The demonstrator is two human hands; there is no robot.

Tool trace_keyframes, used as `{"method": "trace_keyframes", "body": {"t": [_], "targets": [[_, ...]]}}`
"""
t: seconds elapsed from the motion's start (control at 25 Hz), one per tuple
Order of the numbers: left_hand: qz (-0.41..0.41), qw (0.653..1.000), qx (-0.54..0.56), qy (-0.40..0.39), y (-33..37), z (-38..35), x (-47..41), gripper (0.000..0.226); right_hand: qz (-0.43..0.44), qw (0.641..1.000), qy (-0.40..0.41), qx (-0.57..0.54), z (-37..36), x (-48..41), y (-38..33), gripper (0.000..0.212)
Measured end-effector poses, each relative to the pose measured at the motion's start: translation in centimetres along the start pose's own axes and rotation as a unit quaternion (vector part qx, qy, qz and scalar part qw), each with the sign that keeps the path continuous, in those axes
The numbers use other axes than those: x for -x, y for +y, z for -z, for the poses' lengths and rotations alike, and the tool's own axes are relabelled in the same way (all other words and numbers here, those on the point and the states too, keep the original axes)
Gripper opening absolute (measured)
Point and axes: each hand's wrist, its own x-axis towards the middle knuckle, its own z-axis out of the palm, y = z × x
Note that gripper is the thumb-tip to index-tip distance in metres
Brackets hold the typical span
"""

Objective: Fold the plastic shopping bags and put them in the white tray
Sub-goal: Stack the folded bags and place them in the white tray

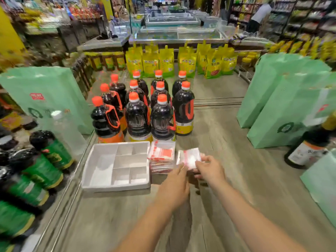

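Whole view is motion-blurred; print on the bags can't be read. The L hand (174, 186) shows its back only, so its fingertips are hidden under the near L corner of the folded bag (190, 157). From what shows, they close on that corner in a pinch. The R hand (209, 170) pinches the bag's R edge, thumb on top, other fingers curled beneath and mostly out of sight. Both forearms are cut off by the bottom edge.

The folded bag is a small white rectangle w/ red trim, held just above the grey floor (236, 188). Its flat face is up and its long axis runs approx 9–3, the R end tipped slightly toward 2. Can't tell how many folds it has.

At the bag's 9 o'clock, just beside it, is a stack of bags (161, 157), also white and red, edges blurred together. The stack touches the R wall of the white tray (116, 188), which has several compartments w/ nothing visible in them.

At the tray's 12 stand dark bottles (138, 115) w/ orange caps. Green paper bags (45, 95) stand at 10 and at 2, the R ones cut by the frame. Green-label bottles (51, 160) are at 9, partly cut off.
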Motion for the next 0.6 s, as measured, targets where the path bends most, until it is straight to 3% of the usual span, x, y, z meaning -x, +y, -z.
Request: {"method": "trace_keyframes", "body": {"t": [0.16, 0.36, 0.48, 0.6], "targets": [[0.014, 0.998, -0.048, -0.045, 0.2, -2.6, -3.0, 0.063, 0.030, 0.993, -0.008, 0.112, 1.8, -1.6, 1.5, 0.009], [0.009, 0.998, -0.058, -0.003, -0.3, -3.9, -3.8, 0.064, 0.109, 0.949, -0.028, 0.295, 4.1, -3.0, 1.7, 0.030], [0.021, 0.999, -0.044, 0.019, 0.0, -3.5, -3.4, 0.064, 0.139, 0.943, -0.037, 0.299, 5.1, -1.9, 1.6, 0.035], [0.017, 0.999, -0.034, 0.028, 0.7, -3.1, -2.6, 0.061, 0.199, 0.941, 0.004, 0.273, 5.3, -1.1, 1.4, 0.028]]}}
